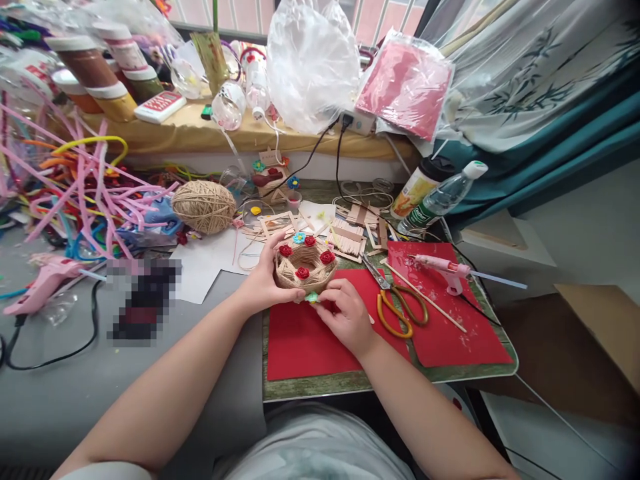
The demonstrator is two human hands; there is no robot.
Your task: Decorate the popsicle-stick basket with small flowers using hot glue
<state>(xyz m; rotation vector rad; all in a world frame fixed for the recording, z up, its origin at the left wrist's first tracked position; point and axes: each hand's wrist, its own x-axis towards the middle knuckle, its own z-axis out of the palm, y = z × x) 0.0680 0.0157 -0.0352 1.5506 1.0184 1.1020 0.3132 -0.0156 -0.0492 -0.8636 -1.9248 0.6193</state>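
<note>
On the red sheet (305, 343) at the middle of the small table (390, 380), just ahead of you, sits the little twine basket (305, 268), its rim set with red roses and one blue flower. Your left hand (263, 283) cups its left side, thumb over the rim and fingers curled around the wall, grasping it. Your right hand (347, 313) is at the basket's near edge, fingers pinched on a small pale green piece (312, 298) pressed against the base of the basket.

Just right of your right hand lie the orange-handled scissors (397, 303) on the red sheet, with a thin wooden stick (425, 300) beside them. Further right a pink glue gun (443, 268) rests on a second red sheet (450, 333), its cable trailing off the edge. Behind the basket a scatter of flat wooden sticks (350, 233) covers the table. A ball of twine (203, 207) lies to the back left, near a heap of coloured pipe cleaners (85, 187). Two bottles (435, 193) lean at the back right
</note>
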